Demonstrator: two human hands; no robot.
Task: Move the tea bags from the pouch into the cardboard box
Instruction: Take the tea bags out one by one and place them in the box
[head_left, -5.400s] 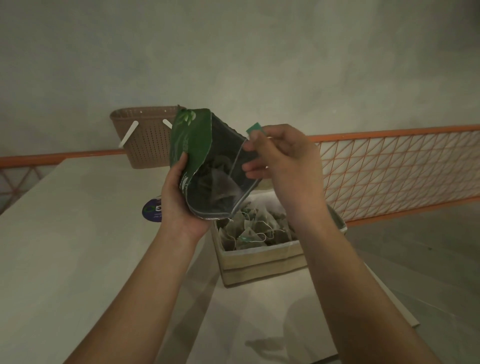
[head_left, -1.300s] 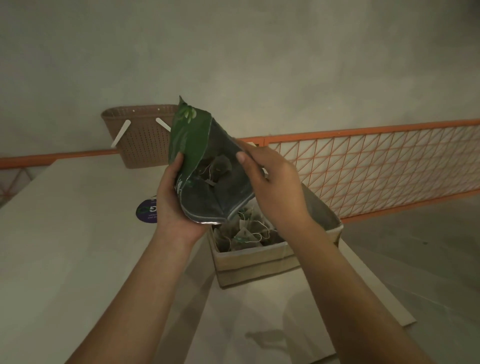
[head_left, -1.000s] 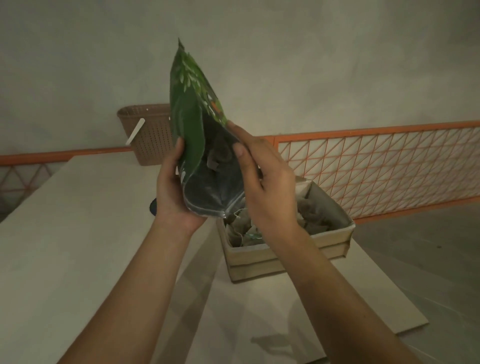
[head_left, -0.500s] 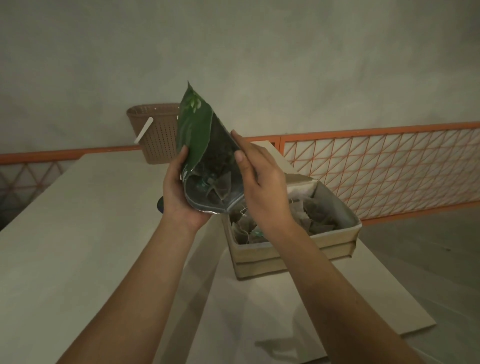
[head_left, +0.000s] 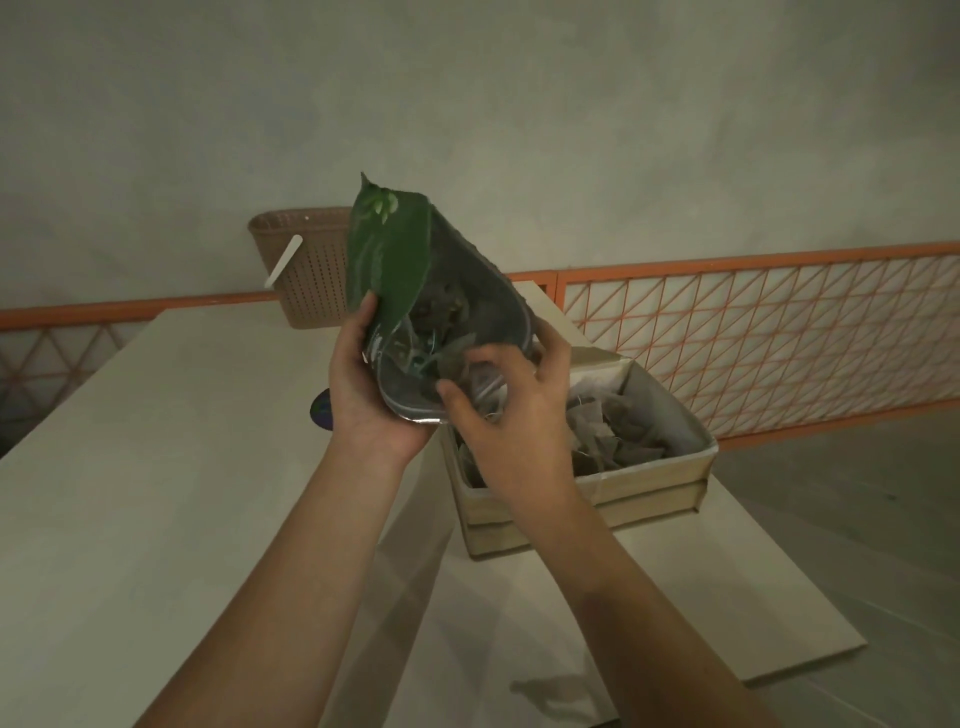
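My left hand (head_left: 363, 395) grips the left side of a green foil pouch (head_left: 387, 260), held tilted with its open mouth toward me, above the left end of the cardboard box (head_left: 644, 480). Several tea bags (head_left: 431, 338) lie inside the pouch. My right hand (head_left: 511, 421) is at the pouch mouth, fingers curled round a tea bag (head_left: 483, 382) at the lip. Many pyramid tea bags (head_left: 613, 436) fill the open box on the table.
A brown woven basket (head_left: 306, 260) with a white handle stands at the back of the pale table (head_left: 156, 467). An orange mesh railing (head_left: 753, 332) runs behind on the right. A dark round sticker (head_left: 319, 410) lies on the table beside my left hand.
The pouch was lifted upright, then tipped back down toward me. My right hand moved from the pouch's right edge into its mouth and closed on a tea bag.
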